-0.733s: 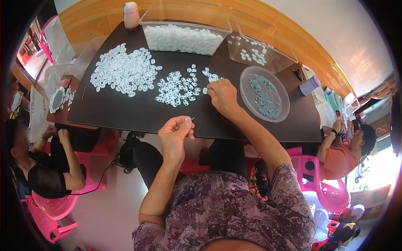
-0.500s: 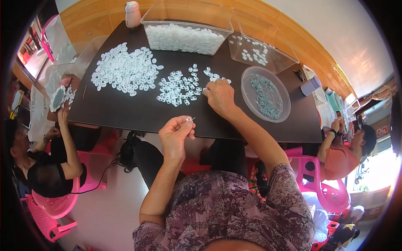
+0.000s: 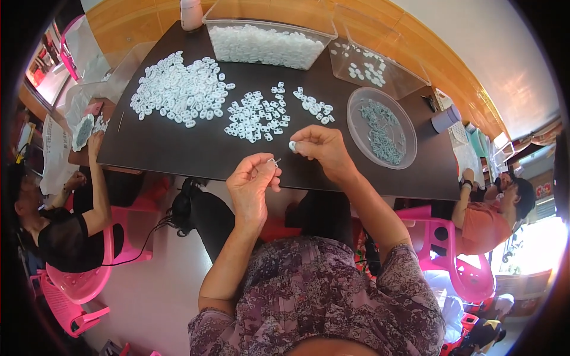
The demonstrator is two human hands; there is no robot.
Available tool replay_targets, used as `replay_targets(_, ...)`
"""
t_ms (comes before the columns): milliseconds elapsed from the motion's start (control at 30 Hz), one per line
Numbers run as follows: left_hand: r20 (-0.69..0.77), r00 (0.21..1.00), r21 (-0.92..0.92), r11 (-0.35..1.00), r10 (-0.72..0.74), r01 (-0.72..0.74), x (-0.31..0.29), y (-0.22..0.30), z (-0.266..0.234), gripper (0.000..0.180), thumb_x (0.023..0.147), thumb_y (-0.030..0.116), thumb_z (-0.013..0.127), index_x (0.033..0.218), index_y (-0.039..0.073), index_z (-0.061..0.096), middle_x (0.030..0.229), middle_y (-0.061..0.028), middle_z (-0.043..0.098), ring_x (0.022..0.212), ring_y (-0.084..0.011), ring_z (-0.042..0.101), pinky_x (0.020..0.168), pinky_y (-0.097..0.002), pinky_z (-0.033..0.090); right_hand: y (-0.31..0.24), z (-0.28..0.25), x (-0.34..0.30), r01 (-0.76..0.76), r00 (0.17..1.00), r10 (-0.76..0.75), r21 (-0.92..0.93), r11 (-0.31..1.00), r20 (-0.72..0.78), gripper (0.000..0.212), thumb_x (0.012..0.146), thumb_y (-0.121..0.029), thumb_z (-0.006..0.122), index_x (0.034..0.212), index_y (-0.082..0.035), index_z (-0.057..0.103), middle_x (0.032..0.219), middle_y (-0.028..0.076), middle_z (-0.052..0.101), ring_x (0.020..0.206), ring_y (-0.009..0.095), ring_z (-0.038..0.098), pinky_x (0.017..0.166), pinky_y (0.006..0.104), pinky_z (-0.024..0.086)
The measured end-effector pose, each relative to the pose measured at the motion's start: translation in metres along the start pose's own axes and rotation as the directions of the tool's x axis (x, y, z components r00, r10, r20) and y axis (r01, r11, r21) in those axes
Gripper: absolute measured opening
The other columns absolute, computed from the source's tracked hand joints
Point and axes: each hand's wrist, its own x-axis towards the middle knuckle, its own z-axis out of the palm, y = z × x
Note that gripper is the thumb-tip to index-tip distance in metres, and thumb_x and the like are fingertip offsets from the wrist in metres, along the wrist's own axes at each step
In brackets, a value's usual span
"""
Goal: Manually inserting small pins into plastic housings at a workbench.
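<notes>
My left hand (image 3: pixel 252 183), just past the table's near edge, pinches a small white plastic piece (image 3: pixel 272 161) with a thin metal screw sticking out of it. Close by on the right, my right hand (image 3: pixel 325 151) grips a small white oval piece (image 3: pixel 292 146) between thumb and fingertips. The two pieces are apart. Beyond my hands lie a heap of small white two-holed blocks (image 3: pixel 255 118) and a smaller group of similar blocks (image 3: pixel 314 105). Farther left spreads a larger pile of white oval pieces (image 3: pixel 178 92).
A round clear dish (image 3: pixel 352 137) of grey-green screws (image 3: pixel 380 127) sits at the right of the dark table (image 3: pixel 196 151). Clear bins (image 3: pixel 208 24) with white pieces stand along the back, near a pink bottle (image 3: pixel 191 15) and a lilac cup (image 3: pixel 444 118). People sit on both sides.
My right hand has come back from the small group of blocks toward my left hand, now with a white oval piece showing in its fingers. My left hand still holds its piece.
</notes>
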Motion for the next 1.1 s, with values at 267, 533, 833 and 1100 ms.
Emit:
replay_targets(267,-0.011,0.999,0.034,0.999,0.032,-0.032,-0.007,-0.002,0.008,0.014,0.085,0.004,0.061,0.096,-0.004,0.059,0.076,-0.0093,0.062,0.058,-0.0113,0.056,0.050,-0.0224,0.046,0.001,0.010,-0.018,-0.068,0.998,0.068,0.161,0.985,0.004,0.016,0.079,-0.008,0.067,0.090,0.002,0.065,0.076,0.004,0.064,0.064,0.006,0.053,0.056,0.0191,0.040)
replay_targets(533,-0.016,0.999,0.068,0.997,0.029,-0.028,-0.011,-0.003,0.011,0.012,0.085,0.003,0.061,0.095,-0.003,0.060,0.075,-0.0082,0.063,0.058,-0.0104,0.056,0.050,-0.0212,0.045,0.005,0.015,-0.021,-0.007,0.999,0.014,0.178,0.984,-0.036,0.015,0.078,-0.008,0.067,0.090,0.002,0.065,0.073,0.004,0.064,0.061,0.006,0.052,0.053,0.0180,0.038)
replay_targets(833,-0.026,0.999,0.085,0.996,0.025,-0.022,-0.011,-0.005,0.008,0.010,0.086,0.003,0.060,0.093,-0.002,0.060,0.074,-0.0071,0.063,0.058,-0.0096,0.056,0.050,-0.0209,0.045,0.006,0.020,-0.022,0.026,0.999,-0.021,0.130,0.991,-0.037,0.015,0.078,-0.009,0.067,0.089,0.002,0.065,0.072,0.002,0.063,0.061,0.004,0.052,0.052,0.0175,0.038)
replay_targets(1100,-0.047,0.999,0.101,0.995,0.025,-0.020,-0.011,-0.009,0.008,0.009,0.086,0.004,0.060,0.093,-0.002,0.060,0.074,-0.0065,0.063,0.058,-0.0089,0.056,0.050,-0.0205,0.045,0.005,0.027,-0.025,0.096,0.994,-0.090,0.095,0.991,-0.063,0.013,0.080,-0.006,0.067,0.091,0.001,0.065,0.076,0.002,0.064,0.066,0.004,0.054,0.056,0.0166,0.039)
